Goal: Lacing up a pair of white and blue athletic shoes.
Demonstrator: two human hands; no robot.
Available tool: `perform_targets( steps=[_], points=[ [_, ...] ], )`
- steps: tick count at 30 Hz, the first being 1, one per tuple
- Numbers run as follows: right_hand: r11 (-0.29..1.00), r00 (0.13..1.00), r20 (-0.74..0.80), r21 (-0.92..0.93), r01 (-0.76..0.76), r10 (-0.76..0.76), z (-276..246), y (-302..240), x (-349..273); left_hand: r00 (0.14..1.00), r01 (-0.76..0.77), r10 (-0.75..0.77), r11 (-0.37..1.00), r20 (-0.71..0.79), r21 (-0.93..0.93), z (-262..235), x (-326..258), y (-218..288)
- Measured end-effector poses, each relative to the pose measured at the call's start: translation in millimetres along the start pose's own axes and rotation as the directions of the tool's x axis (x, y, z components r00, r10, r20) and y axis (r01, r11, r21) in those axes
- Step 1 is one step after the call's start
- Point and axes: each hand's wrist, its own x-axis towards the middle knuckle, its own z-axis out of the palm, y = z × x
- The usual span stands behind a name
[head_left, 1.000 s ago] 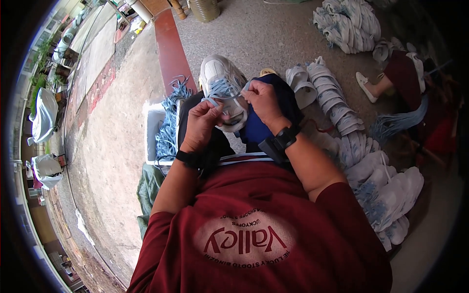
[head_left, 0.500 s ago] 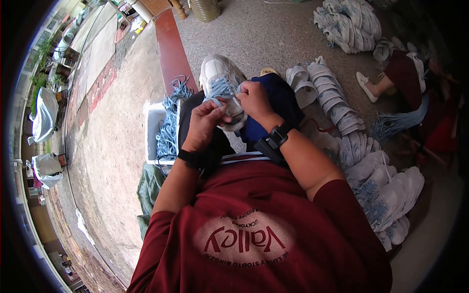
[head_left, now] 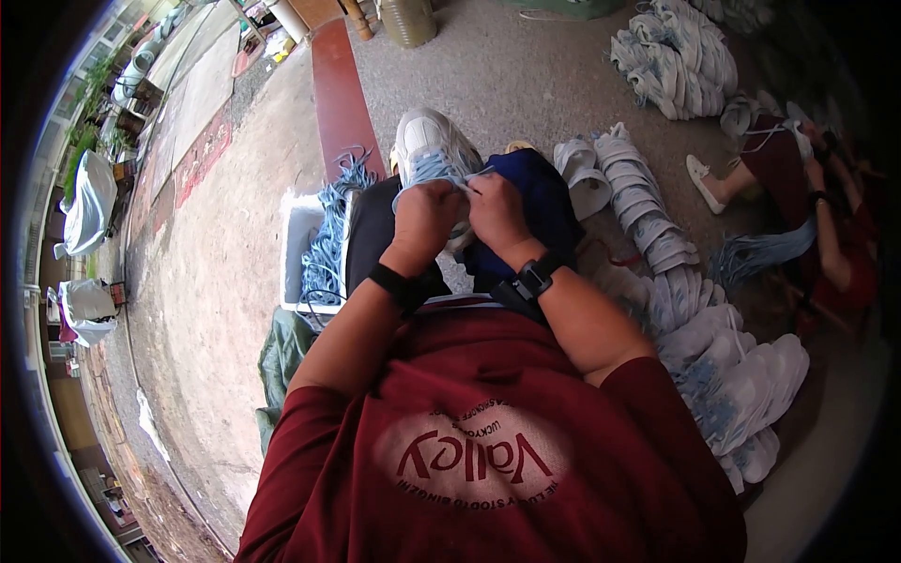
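A white shoe rests on my lap, its toe pointing away from me. Light blue shoelace crosses the front of it in several rows. My left hand is closed in a pinch over the shoe's opening, gripping the lace. Beside it, almost touching, my right hand pinches the lace too, and a short end sticks up past its fingers. Both hands hide the tongue and most of the heel part. Dark straps circle both wrists.
Left of my lap stands a white box full of loose blue laces. Stacked white shoes run along my right, with a pile of laced shoes nearer and another pile farther off. A co-worker sits at the far right.
My left hand has turned knuckles-up and closed in beside the right one over the shoe's opening. The lace rows lie tighter. The co-worker's arms have come into view.
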Motion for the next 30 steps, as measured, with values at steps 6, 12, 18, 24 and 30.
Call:
perform_targets(
  steps=[6, 12, 18, 24, 30],
  points=[
    [0.955, 0.985, -0.028, 0.248, -0.16, 0.172, 4.7, 1.9, 2.6, 0.995, -0.103, 0.104, 0.97, 0.006, 0.219, 8.0, 3.3, 2.4],
    [0.981, 0.99, 0.015, 0.132, -0.142, 0.141, 4.1, 1.5, 1.1, 0.997, -0.071, 0.068, 0.977, 0.02, 0.2, -1.5, -2.0, 2.3],
    [0.984, 0.983, 0.099, -0.107, -0.145, 0.155, -8.8, -11.3, -1.9, 0.886, 0.078, 0.006, 0.984, 0.463, -0.162, -72.2, -42.0, -55.0],
    [0.979, 0.969, 0.143, 0.076, 0.191, -0.201, 7.7, -55.2, 6.6, 0.891, 0.278, -0.399, 0.099, 0.218, -0.955, -74.8, -58.4, -83.4],
    [0.992, 0.9, 0.427, -0.05, 0.116, -0.083, 22.7, -48.5, 6.4, 0.861, 0.3, -0.453, 0.086, 0.231, -0.95, -56.2, -45.0, -71.0]
  ],
)
